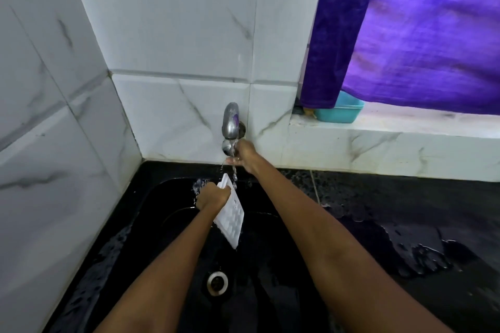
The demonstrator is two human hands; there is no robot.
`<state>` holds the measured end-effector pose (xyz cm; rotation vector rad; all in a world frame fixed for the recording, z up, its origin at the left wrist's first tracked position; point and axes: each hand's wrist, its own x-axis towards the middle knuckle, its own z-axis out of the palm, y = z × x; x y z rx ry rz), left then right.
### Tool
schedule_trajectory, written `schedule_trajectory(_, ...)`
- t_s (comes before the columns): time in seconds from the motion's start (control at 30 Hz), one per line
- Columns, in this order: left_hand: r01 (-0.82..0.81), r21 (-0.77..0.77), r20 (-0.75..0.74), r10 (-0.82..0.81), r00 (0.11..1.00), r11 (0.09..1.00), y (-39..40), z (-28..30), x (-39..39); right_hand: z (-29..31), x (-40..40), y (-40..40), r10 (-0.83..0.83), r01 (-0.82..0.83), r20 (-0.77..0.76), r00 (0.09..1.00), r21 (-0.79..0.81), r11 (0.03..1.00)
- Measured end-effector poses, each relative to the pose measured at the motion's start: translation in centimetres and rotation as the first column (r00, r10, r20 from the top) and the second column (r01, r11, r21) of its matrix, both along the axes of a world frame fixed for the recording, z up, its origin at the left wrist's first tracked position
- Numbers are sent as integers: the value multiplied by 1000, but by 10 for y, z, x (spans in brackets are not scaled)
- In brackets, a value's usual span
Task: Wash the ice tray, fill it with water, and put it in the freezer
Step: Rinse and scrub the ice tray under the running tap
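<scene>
A white ice tray with several small cells hangs tilted over the black sink. My left hand grips its upper left edge. A thin stream of water falls from the steel tap on the tiled wall and strikes the tray's top end. My right hand is up at the tap's spout, its fingers curled round the lower part of it, with water running past them.
The sink drain lies below the tray. A wet black counter stretches to the right. On the window ledge stands a teal plastic tub under a purple curtain. Marble-patterned tiles wall in the left and back.
</scene>
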<state>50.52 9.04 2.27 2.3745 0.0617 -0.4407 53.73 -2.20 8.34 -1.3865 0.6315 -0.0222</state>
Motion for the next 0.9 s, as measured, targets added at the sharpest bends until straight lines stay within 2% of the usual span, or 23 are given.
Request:
schedule_trajectory(0.07, 3, 1, -15, -3, 1000, 1000, 5, -8, 0, -3, 4, -2, -1, 0, -12, 1000, -57, 998)
schedule_trajectory(0.2, -31, -58, -53, 28, 998, 998, 18, -23, -2, -16, 12, -3, 18, -34, -52, 998, -330, 943)
schedule_trajectory(0.23, -38, -69, -59, 34, 998, 997, 22, -26, -2, -19, 14, -2, 23, -35, -42, 999, -332, 943)
schedule_trajectory(0.37, -40, -114, -66, 32, 997, 993, 35, -35, -1, -19, 10, -6, 81, -79, 21, 996, -112, 991)
schedule_trajectory(0.5, -97, -223, -68, 83, 994, 970, 56, -37, -1, -28, -16, -13, 133, -134, -62, 989, -17, 991)
schedule_trajectory(0.63, -251, -383, -168, 200, 965, 889, 89, -44, -4, -74, -71, -14, 154, -237, -354, 922, -204, 950)
schedule_trajectory(0.7, -334, -423, -240, 251, 938, 843, 104, -43, -10, -94, -99, -11, 178, -299, -439, 881, -223, 928)
schedule_trajectory(0.83, -418, -501, -371, 249, 895, 758, 126, -39, -25, -101, -140, -1, 313, -455, -539, 782, -151, 878)
schedule_trajectory(0.9, -423, -511, -400, 228, 888, 749, 132, -39, -33, -100, -151, 3, 341, -467, -499, 797, -151, 871)
